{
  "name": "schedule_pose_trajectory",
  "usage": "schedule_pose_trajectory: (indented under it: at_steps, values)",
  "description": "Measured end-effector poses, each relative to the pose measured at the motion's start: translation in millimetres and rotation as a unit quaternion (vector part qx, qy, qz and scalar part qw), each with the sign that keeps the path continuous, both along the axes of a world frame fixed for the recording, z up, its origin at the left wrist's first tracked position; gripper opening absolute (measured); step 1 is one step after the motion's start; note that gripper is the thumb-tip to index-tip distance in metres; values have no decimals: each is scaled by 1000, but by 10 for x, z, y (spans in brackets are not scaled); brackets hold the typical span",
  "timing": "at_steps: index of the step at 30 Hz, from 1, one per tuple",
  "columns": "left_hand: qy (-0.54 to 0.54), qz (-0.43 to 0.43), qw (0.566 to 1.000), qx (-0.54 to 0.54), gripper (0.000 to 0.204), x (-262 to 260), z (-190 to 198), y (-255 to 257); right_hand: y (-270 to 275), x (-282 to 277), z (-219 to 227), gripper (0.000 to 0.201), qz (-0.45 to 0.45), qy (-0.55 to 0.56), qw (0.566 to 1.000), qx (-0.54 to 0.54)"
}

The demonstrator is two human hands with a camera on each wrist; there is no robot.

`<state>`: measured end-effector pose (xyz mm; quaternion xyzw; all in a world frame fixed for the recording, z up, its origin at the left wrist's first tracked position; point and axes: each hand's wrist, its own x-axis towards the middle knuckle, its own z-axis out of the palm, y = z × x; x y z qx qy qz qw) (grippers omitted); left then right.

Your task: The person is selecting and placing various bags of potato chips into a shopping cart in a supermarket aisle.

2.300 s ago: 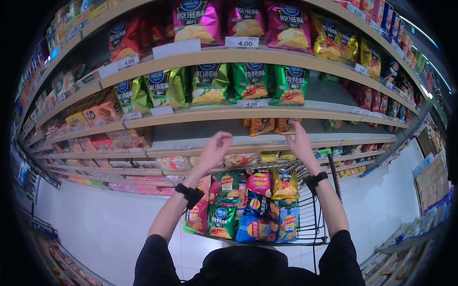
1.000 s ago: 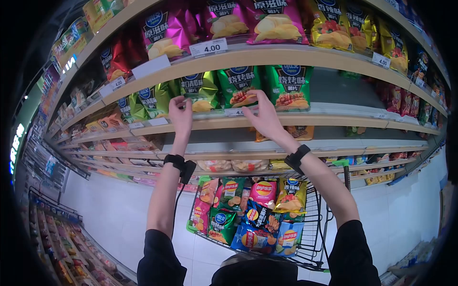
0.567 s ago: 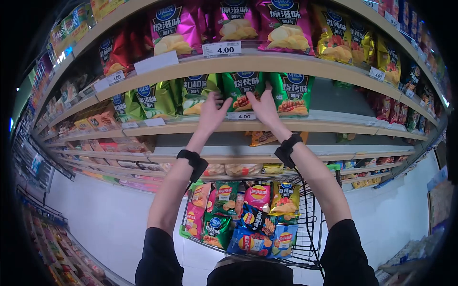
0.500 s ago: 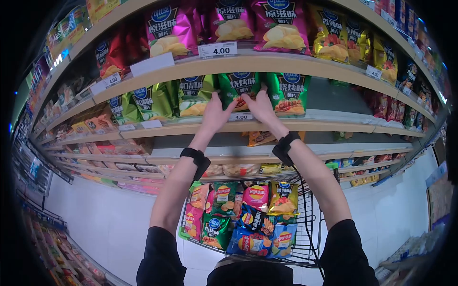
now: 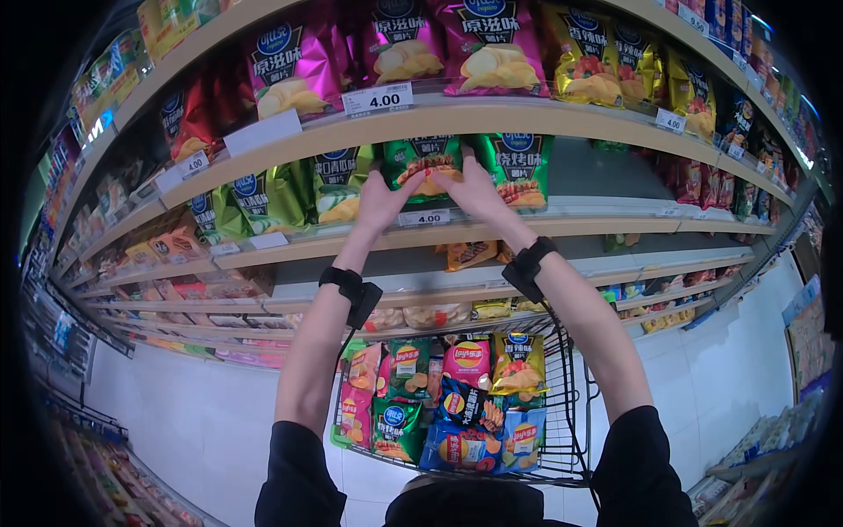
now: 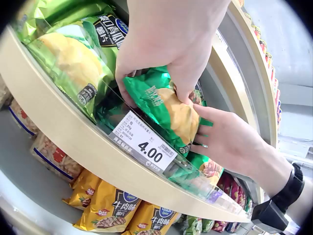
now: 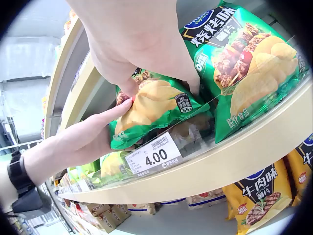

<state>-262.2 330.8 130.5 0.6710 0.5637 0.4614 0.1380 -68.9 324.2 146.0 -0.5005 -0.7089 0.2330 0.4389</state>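
Both hands are raised to the second shelf from the top and grasp one green chip bag (image 5: 428, 167) between them, which sits at about 12 o'clock in the head view. The left hand (image 5: 376, 200) holds the bag from its left side, with the fingers curled around the edge and the thumb (image 6: 128, 93) under the bag in the left wrist view. The right hand (image 5: 472, 189) holds the other side; in the right wrist view its fingers (image 7: 128, 87) are bent down on the top of the bag. The bag is tilted and lifted a little above the shelf edge (image 5: 492, 227), just behind the clear plastic strip with the 4.00 price tag (image 5: 423, 217). At 3 o'clock of the bag, touching it, stands another green bag (image 5: 520, 169) with a picture of grilled meat, and at 9 o'clock stands a lighter green bag (image 5: 338, 182); these two neighbours leave only a narrow room for the hands. On the shelf above are pink bags (image 5: 492, 44). On the shelf below lie orange bags (image 5: 465, 254). At 6 o'clock, under the arms, is a shopping cart (image 5: 571, 413) filled with many chip bags (image 5: 465, 386).
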Motion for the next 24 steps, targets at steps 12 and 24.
schedule_pose_trajectory:
  at_steps: [12,24]
  values:
    - [-256,-136,942,-168,62,-265,-272,-1210,-1092,144,-485,66,127,166,978,-18]
    - [-268,-133,901,-315,66,-467,-1661,-3296,-2141,90,-1029,49,89,-45,994,37]
